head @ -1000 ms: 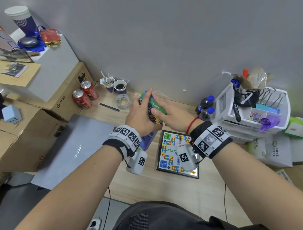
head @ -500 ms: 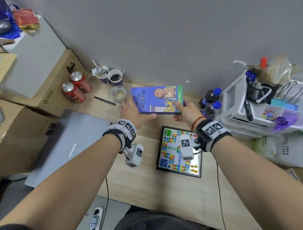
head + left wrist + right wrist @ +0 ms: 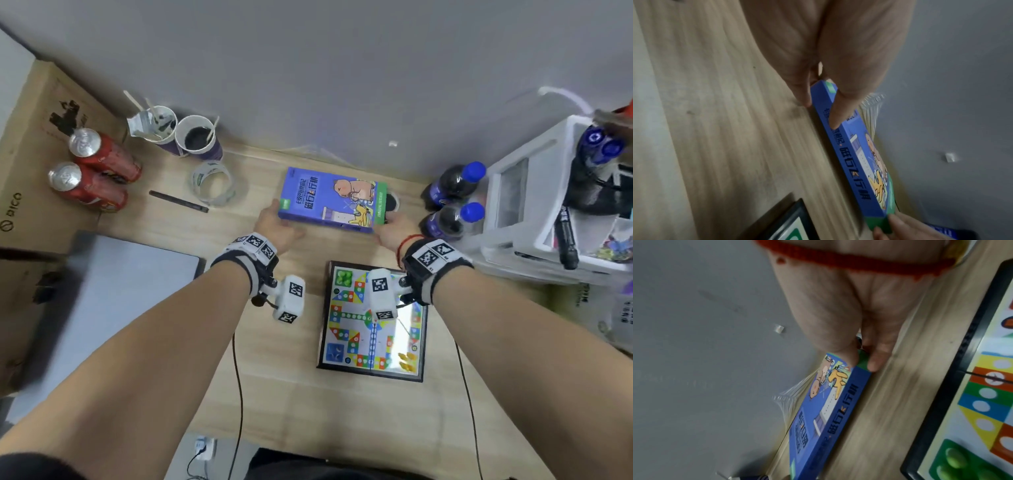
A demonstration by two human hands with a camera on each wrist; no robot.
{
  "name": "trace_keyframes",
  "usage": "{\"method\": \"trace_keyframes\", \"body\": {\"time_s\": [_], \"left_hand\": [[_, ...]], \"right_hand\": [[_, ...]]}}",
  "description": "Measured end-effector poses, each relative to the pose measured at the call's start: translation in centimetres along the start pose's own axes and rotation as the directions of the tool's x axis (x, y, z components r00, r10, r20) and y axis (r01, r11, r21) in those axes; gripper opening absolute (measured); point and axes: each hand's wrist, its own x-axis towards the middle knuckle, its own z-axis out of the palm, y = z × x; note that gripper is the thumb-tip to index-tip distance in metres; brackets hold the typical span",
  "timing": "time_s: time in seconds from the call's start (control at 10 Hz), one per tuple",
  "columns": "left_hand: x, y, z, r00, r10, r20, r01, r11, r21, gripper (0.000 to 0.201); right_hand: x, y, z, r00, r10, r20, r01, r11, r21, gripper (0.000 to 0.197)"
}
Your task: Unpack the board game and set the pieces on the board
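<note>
— Head view, nearest first: what lies by the body?

— Two bare forearms with marker-patterned wristbands reach forward over the pale wood-grain desk point(image 3: 274, 394). Just past the right forearm lies the square black-framed game board with coloured squares point(image 3: 371, 329), flat, with green pieces in its far-left corner and yellow pieces in its near-right corner.

— And the box?

— The flat blue cardboard game box with a cartoon animal on its lid point(image 3: 334, 200) sits beyond the board, near the wall. Half a second ago it was held up in the air, and a second ago it stood on edge between the hands; now it is down at the desk, lid up, though I cannot tell whether its whole underside rests there.

— The grip on each side?

— The left hand point(image 3: 277, 228) pinches the box's left end, thumb on the lid and fingers point(image 3: 801, 91) along the near side. The right hand point(image 3: 390, 229) pinches the green right end the same way.

— The surroundings?

— A grey closed laptop point(image 3: 113, 294) lies left, brown cardboard cartons point(image 3: 30, 164) behind it, two red drink cans point(image 3: 92, 171), two paper cups point(image 3: 186, 135) and a clear tape roll point(image 3: 214, 185) further back. Two dark bottles with blue caps point(image 3: 454, 202) stand right, beside a white plastic organiser point(image 3: 534, 219). A plain grey wall point(image 3: 342, 68) closes the desk's far edge.
</note>
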Motion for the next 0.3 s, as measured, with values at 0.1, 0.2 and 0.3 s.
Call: {"method": "trace_keyframes", "body": {"time_s": [0.1, 0.2, 0.3], "left_hand": [[0.8, 0.2, -0.4, 1.000, 0.019, 0.003, -0.018, 0.985, -0.174, 0.091], [0.6, 0.6, -1.1, 0.996, 0.085, 0.028, -0.081, 0.988, -0.130, 0.093], [-1.2, -0.9, -1.6, 0.995, 0.098, 0.017, -0.097, 0.995, -0.020, 0.066]], "right_hand": [[1.2, 0.1, -0.1, 0.998, -0.062, -0.031, 0.064, 0.995, 0.071, 0.014], [1.3, -0.3, 0.0, 0.998, -0.071, 0.000, 0.070, 0.982, 0.173, 0.026], [1.4, 1.0, 0.3, 0.999, 0.020, -0.048, -0.007, 0.965, 0.261, 0.041]]}}
